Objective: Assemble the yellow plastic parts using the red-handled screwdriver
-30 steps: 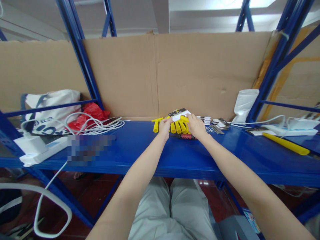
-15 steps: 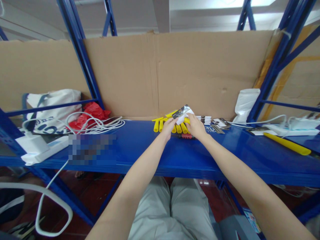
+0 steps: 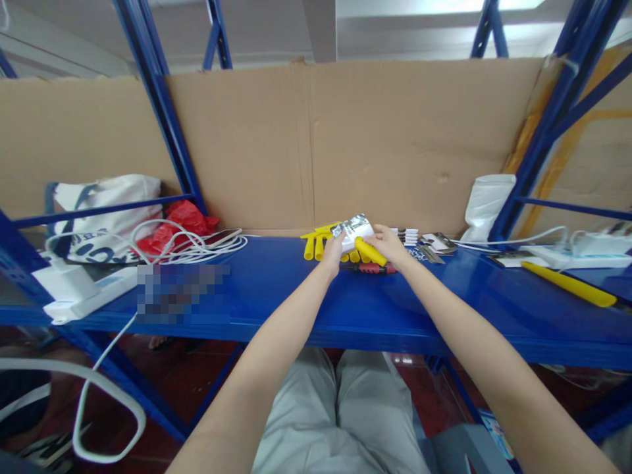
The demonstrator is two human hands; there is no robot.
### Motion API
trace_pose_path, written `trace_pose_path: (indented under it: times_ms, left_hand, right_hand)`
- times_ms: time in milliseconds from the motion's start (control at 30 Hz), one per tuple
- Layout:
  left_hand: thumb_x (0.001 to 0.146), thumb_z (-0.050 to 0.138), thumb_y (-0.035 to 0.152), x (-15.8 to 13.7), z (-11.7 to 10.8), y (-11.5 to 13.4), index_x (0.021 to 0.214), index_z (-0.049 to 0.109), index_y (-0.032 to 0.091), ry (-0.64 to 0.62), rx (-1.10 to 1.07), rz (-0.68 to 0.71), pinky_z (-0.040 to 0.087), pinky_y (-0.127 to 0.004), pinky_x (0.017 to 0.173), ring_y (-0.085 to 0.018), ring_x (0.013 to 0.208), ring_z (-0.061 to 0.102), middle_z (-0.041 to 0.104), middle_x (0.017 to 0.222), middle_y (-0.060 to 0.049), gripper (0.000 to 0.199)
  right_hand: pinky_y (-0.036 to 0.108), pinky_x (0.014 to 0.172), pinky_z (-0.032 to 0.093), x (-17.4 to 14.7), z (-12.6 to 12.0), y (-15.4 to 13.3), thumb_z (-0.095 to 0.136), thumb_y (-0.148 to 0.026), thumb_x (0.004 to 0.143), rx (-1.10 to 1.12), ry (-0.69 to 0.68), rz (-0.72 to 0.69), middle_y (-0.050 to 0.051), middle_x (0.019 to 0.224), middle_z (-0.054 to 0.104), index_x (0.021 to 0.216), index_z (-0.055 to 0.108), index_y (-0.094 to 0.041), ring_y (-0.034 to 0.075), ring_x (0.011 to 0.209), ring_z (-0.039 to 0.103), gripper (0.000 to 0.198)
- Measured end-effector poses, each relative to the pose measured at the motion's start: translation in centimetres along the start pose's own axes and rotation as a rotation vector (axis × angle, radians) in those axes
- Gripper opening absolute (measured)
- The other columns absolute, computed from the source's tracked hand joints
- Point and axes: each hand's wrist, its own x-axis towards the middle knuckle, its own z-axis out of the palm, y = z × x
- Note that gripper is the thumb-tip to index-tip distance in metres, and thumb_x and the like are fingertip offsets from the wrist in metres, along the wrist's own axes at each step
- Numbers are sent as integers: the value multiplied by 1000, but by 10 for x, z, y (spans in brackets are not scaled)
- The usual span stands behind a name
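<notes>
My left hand (image 3: 334, 254) is closed on a small printed packet (image 3: 356, 228), white with a dark patterned part, held tilted above the shelf. Close on its right, my right hand (image 3: 391, 242) grips a yellow tubular handle (image 3: 371, 252) that slants down to the right. Whether the handle touches the packet I cannot tell. Below and behind the hands lies a row of several yellow-handled tools (image 3: 309, 248), partly covered by my hands and the packet. A red and black tool (image 3: 376, 268), perhaps a screwdriver, lies in front of them.
Small white packs (image 3: 409, 236), scattered small metal pieces (image 3: 419, 254) and dark cards (image 3: 439, 243) lie right of my hands. A long yellow tool (image 3: 567, 283) rests farther right. Coiled white cable (image 3: 212, 247) and a power strip (image 3: 93, 299) are left. Cardboard (image 3: 370, 145) closes the back.
The yellow handle in my right hand has swung out to the right and lower, showing more of itself. The packet has tipped and dropped slightly, with its white face now more visible.
</notes>
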Motion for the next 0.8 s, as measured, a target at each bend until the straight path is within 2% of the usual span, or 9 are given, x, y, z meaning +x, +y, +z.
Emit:
trace_pose_path:
  times_ms: [67,100,167,267,433,633,800]
  left_hand:
    - [78,62,26,-1,-1,1,72,67,14,16,7,22,52,-32,77,-22,81,68,70,73,-7,14]
    - [78,62,28,-2,-2,2,74,67,14,26,4,30,52,-31,76,-21,81,68,71,74,-6,15]
    - [78,62,30,-2,-2,4,77,67,15,54,-13,39,52,-29,75,-20,81,68,71,79,-6,16]
    - [82,59,35,-2,-1,7,85,67,16,95,-50,28,52,-29,75,-19,84,68,71,87,-7,21]
    - [89,46,42,-6,2,14,98,66,17,105,-166,-1,53,-29,72,-19,83,68,70,91,-7,33]
    - [94,29,38,-9,-9,22,107,64,21,136,-82,-41,49,-23,55,-11,56,60,62,75,-3,41]
    - [85,47,24,-11,-7,21,107,62,20,187,30,38,46,-20,50,-9,52,55,58,71,0,26]
  right_hand:
    - [22,49,42,-2,-6,-2,62,-21,76,111,-77,119,3,65,62,82,62,-13,12,55,55,10]
    - [20,44,38,-3,-9,-2,64,-23,76,162,-123,160,2,60,60,75,60,-13,11,50,52,10]
    - [18,37,30,-4,-12,-3,67,-28,76,263,-193,202,-1,53,55,67,55,-15,8,43,46,20]
    - [17,35,25,-5,-15,-4,68,-35,76,407,-240,183,-5,47,47,65,48,-17,5,37,37,29]
    - [16,36,23,-6,-18,-8,68,-39,75,466,-250,126,-8,43,40,62,43,-18,3,36,32,36]
    - [15,37,23,-6,-24,-12,65,-33,76,542,-193,99,-8,45,41,64,43,-18,3,37,31,29]
    - [16,37,23,-5,-22,-10,66,-28,73,541,-156,72,-7,44,40,61,44,-18,4,37,32,27]
